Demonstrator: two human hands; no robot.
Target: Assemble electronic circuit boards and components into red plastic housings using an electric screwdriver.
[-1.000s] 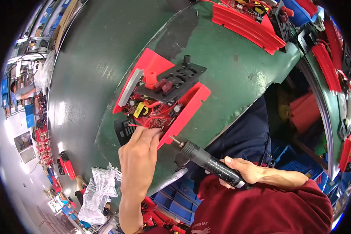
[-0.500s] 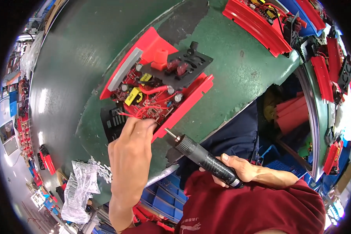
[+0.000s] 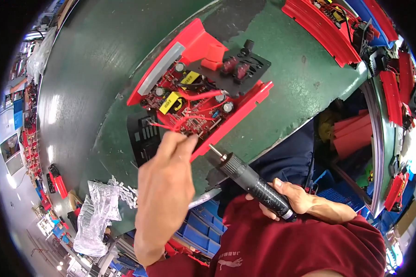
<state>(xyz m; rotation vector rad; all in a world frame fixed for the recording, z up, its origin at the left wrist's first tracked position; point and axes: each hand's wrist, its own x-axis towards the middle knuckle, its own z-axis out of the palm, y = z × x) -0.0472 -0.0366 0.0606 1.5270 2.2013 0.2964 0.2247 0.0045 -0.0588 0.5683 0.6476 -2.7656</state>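
My left hand is closed in a pinch at the near end of a red circuit board. What its fingertips hold, if anything, is hidden. The board sits in an open red metal housing, with yellow-labelled transformers, red wires and capacitors on it. A black end plate with dark red terminals is tilted at the far end. Another black slotted plate lies beside my left fingers. My right hand is wrapped round a black electric screwdriver, its bit pointing toward the housing's near edge.
The green bench top carries a second red housing at far right, beside a blue bin. More red housings stand along the right. A clear plastic bag lies at left near small white pieces. Blue trays are below the bench edge.
The whole scene has shifted slightly up and right in the view, housing and hands together. My left hand stays at the board's near end; my right still grips the electric screwdriver.
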